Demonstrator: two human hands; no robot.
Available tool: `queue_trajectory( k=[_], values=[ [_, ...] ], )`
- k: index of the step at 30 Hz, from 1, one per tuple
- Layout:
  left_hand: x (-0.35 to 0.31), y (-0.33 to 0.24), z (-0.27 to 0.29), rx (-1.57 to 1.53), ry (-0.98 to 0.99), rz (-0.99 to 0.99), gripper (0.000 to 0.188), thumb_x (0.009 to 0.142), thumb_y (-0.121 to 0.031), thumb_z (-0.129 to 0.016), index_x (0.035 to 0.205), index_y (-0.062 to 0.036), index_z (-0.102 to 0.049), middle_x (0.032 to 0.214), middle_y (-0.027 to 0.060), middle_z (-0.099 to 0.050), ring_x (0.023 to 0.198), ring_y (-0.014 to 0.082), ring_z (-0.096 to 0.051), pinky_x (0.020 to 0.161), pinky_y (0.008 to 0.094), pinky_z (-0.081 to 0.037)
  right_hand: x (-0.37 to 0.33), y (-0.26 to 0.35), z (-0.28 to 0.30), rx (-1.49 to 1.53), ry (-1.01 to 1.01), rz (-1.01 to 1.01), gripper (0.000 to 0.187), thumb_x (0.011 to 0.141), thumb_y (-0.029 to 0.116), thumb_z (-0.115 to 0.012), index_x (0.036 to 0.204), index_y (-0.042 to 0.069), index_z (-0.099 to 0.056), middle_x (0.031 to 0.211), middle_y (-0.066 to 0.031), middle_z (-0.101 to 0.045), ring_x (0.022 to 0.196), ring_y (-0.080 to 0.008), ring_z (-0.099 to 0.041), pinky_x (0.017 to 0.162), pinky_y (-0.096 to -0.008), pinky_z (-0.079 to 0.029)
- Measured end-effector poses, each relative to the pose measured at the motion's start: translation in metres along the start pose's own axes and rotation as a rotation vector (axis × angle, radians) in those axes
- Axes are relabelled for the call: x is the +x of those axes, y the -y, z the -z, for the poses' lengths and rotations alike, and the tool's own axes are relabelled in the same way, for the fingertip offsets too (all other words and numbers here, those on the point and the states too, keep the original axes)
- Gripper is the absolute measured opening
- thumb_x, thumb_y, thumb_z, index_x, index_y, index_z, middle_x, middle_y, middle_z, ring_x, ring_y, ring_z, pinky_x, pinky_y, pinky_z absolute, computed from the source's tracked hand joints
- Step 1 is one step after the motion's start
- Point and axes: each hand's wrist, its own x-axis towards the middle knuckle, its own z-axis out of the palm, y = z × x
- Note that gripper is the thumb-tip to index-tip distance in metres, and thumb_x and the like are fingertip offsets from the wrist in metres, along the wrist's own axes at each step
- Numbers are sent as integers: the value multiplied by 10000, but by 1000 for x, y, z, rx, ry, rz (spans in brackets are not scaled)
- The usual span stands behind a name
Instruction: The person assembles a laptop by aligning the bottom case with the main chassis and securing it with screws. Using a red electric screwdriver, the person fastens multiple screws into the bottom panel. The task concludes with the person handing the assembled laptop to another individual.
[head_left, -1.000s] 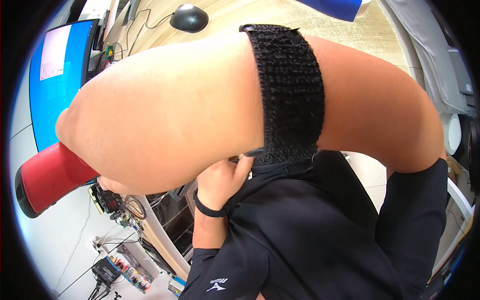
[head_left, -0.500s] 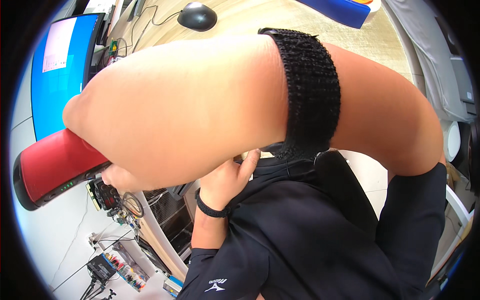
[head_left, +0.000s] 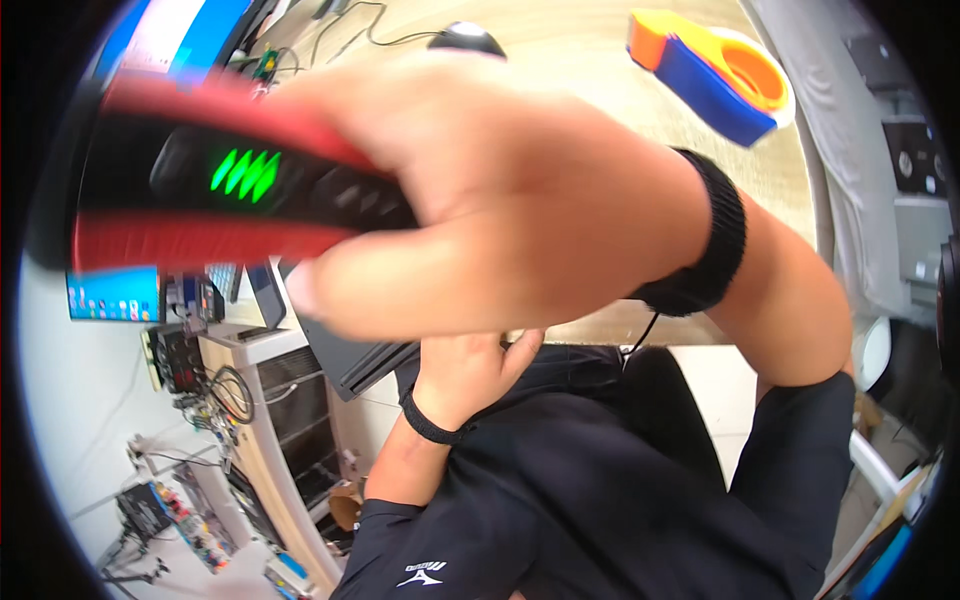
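Note:
My right hand reaches across the view to the left, blurred by motion. It is closed round a red and black handheld device with slanted green lights on its black strip. I cannot make out what kind of device it is. Its far end points left, toward a monitor. Lower down, by my lap, my left hand has its thumb stretched out from the palm. Its other fingers are mostly hidden behind my right hand, and I see nothing held in it. Both wrists wear black bands.
On the wooden desk lie a black mouse and an orange and blue tape dispenser. The monitor is at the left. A dark flat device is by the desk's near left edge. A grey curtain hangs at the right.
My right hand has turned and come closer, so the device's black strip and green lights now face me. The view has shifted, and the tape dispenser shows more fully.

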Motion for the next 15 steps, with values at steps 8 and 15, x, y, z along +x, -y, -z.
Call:
queue_trajectory(
  k=[8,15],
  values=[
    [-3,11,2,-6,-3,-36,619,859,-280,-731,1418,-74,-564,1552,189,-434,1438,353,-416,1181,488,-328,6,-16,17,336,-144,72,393,929,159,-683,1261,12,-534,1037,-139,-642,968,-231,-643,902,-386,-522],
    [-7,16,-1,11,-27,-57,588,893,-321,-677,1421,-89,-563,1556,173,-433,1454,319,-396,1218,447,-270,12,-31,10,198,-184,33,411,1007,203,-642,1329,22,-462,1105,-171,-601,1036,-271,-627,988,-444,-501]
  ],
)
